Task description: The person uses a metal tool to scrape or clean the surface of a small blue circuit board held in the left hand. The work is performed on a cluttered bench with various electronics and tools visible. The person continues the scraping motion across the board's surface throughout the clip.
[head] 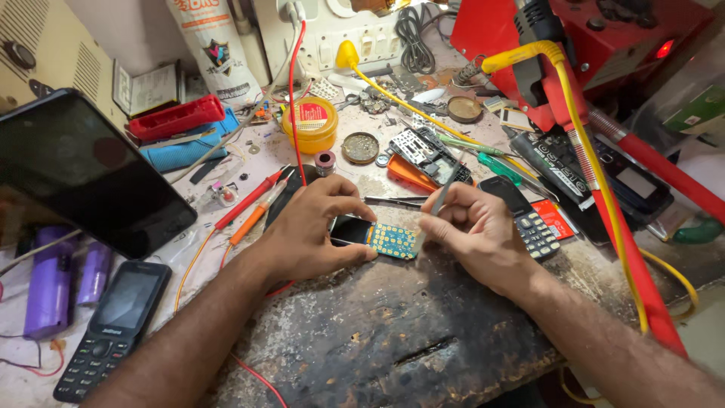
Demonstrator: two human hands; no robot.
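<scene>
My left hand [311, 227] grips a small opened keypad phone [375, 236], lying flat on the worn wooden bench [393, 332]; its blue and gold keypad board faces up and its dark screen sits under my fingers. My right hand [474, 230] pinches a thin grey tool [442, 195], held nearly upright, with its lower tip at the right end of the board. A pair of black tweezers [394, 201] lies just behind the phone.
A black keypad phone [113, 329] lies at the near left beside purple cells [51, 279] and a dark tablet [83, 170]. Red and orange meter probes [253, 202], a yellow tin [310, 123], another keypad phone [529, 219] and a red station with yellow cable [596, 143] crowd the back and right.
</scene>
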